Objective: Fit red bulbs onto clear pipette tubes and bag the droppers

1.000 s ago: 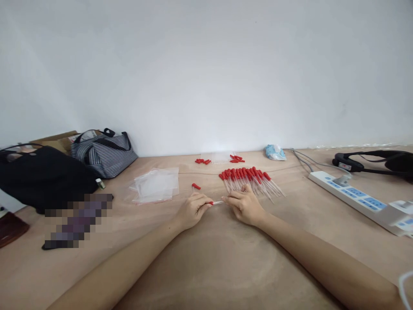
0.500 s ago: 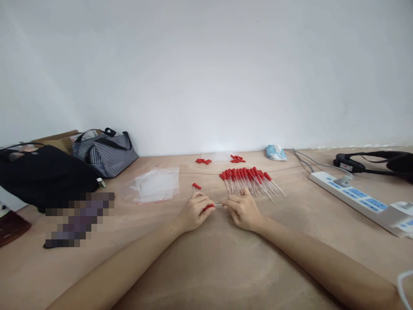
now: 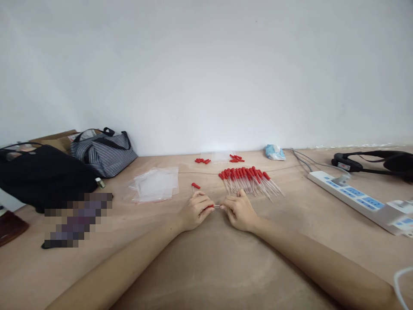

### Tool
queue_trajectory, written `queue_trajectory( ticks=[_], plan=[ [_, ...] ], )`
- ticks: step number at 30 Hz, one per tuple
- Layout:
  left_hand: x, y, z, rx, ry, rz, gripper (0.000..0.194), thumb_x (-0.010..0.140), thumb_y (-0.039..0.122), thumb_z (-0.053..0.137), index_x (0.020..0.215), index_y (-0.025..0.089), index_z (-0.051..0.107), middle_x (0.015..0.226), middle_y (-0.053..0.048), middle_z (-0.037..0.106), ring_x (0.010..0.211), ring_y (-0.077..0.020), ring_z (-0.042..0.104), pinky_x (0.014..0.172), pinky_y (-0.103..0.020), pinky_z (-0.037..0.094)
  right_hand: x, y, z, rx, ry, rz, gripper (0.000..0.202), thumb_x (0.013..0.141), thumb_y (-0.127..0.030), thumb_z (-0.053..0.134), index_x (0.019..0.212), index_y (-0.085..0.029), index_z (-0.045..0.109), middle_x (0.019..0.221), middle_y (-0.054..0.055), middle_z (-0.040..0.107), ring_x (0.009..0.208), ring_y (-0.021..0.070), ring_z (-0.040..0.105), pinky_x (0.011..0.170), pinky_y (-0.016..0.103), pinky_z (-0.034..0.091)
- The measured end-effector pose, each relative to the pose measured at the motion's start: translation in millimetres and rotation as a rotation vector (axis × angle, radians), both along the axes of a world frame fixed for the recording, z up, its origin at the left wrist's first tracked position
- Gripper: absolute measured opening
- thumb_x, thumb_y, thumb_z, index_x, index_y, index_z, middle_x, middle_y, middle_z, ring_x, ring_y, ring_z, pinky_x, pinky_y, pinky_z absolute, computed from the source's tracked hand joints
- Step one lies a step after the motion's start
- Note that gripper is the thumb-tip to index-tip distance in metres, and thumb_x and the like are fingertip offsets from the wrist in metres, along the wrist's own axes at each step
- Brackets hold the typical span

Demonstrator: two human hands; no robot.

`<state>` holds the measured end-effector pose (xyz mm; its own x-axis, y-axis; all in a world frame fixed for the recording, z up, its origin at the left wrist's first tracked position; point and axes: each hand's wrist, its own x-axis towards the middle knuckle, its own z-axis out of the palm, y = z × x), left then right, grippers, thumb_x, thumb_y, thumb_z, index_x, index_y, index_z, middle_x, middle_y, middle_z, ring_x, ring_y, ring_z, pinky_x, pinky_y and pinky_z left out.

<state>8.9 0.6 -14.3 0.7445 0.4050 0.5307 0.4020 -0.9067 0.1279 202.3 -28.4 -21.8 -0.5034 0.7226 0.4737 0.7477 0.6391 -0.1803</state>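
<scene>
My left hand (image 3: 196,212) is closed around a red rubber bulb (image 3: 211,206), most of which its fingers cover. Between the two hands a short length of clear glass dropper tube (image 3: 217,206) shows, its left end at the bulb. My right hand (image 3: 238,212) pinches the tube's other part, which its fingers hide. Just beyond the left hand lies a dropper with a red bulb (image 3: 195,185), its tube partly hidden. Behind the right hand, several red-topped droppers (image 3: 245,173) lie side by side, bulbs toward the wall.
Loose red bulbs (image 3: 202,161) lie near the wall beside a clear bag of tubes (image 3: 220,158). Clear plastic bags (image 3: 156,185) are stacked at left, near a striped bag (image 3: 106,153) and black bag (image 3: 48,176). At right are a power strip (image 3: 351,191) and blue-white packet (image 3: 274,152).
My right hand has come slightly closer to the left, and less of the tube and bulb shows between them. The whole view has shifted a little; the other items stay put.
</scene>
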Motion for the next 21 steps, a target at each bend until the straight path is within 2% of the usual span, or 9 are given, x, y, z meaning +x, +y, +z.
queue_trajectory(
  ticks=[5,7,8,11,13,16,21],
  plan=[
    [-5,3,6.6,0.035,0.054,0.071,0.021,0.087,0.023,0.039,0.083,0.019,0.059,0.079,-0.002,0.063,0.077,-0.0154,0.054,0.09,-0.038,0.028,-5,-5,17.8,-0.053,-0.113,-0.021,0.019,0.082,-0.021,0.042,0.072,-0.018,0.059,0.072,0.003,0.064,0.068,0.0138,0.048,0.066,0.031,0.016],
    [-9,3,8.8,0.056,0.036,0.147,0.019,0.085,0.028,0.044,0.096,0.021,0.058,0.092,-0.004,0.062,0.09,-0.0191,0.052,0.091,-0.04,0.027,-3,-6,23.5,-0.052,-0.127,-0.025,0.018,0.08,-0.021,0.044,0.071,-0.018,0.059,0.073,0.003,0.065,0.074,0.0161,0.05,0.067,0.032,0.016],
    [-12,3,9.0,0.059,0.015,0.207,0.026,0.083,0.032,0.048,0.106,0.022,0.054,0.101,-0.006,0.059,0.096,-0.0214,0.049,0.091,-0.041,0.027,-1,-4,25.2,-0.057,-0.113,-0.056,0.018,0.08,-0.021,0.044,0.07,-0.018,0.059,0.072,0.004,0.065,0.076,0.0168,0.05,0.067,0.032,0.016],
    [-20,2,5.8,0.016,-0.069,0.413,0.053,0.077,0.035,0.055,0.125,0.021,0.036,0.118,-0.011,0.048,0.107,-0.026,0.042,0.091,-0.042,0.029,9,8,25.6,-0.101,0.046,-0.282,0.018,0.08,-0.024,0.044,0.075,-0.02,0.061,0.073,0.003,0.066,0.074,0.0169,0.052,0.069,0.032,0.017],
    [-25,3,1.9,-0.058,-0.115,0.496,0.053,0.077,0.03,0.054,0.125,0.02,0.032,0.117,-0.01,0.046,0.107,-0.0256,0.041,0.09,-0.042,0.032,13,22,23.2,-0.137,0.182,-0.47,0.018,0.079,-0.027,0.045,0.085,-0.021,0.06,0.074,0.002,0.066,0.073,0.0169,0.054,0.071,0.032,0.018],
    [-29,5,-1.9,-0.157,-0.144,0.518,0.049,0.077,0.024,0.054,0.122,0.02,0.034,0.113,-0.009,0.047,0.107,-0.0241,0.042,0.09,-0.04,0.035,11,44,18.2,-0.169,0.262,-0.641,0.019,0.077,-0.027,0.046,0.091,-0.02,0.057,0.073,0.001,0.066,0.072,0.0172,0.056,0.071,0.031,0.02],
    [-28,6,-1.7,-0.194,-0.153,0.468,0.04,0.079,0.024,0.052,0.116,0.021,0.038,0.111,-0.007,0.048,0.106,-0.0222,0.044,0.09,-0.039,0.036,-8,67,13.1,-0.203,0.201,-0.744,0.017,0.076,-0.028,0.046,0.086,-0.018,0.055,0.072,0.003,0.065,0.071,0.0188,0.057,0.072,0.032,0.02]
  ],
)
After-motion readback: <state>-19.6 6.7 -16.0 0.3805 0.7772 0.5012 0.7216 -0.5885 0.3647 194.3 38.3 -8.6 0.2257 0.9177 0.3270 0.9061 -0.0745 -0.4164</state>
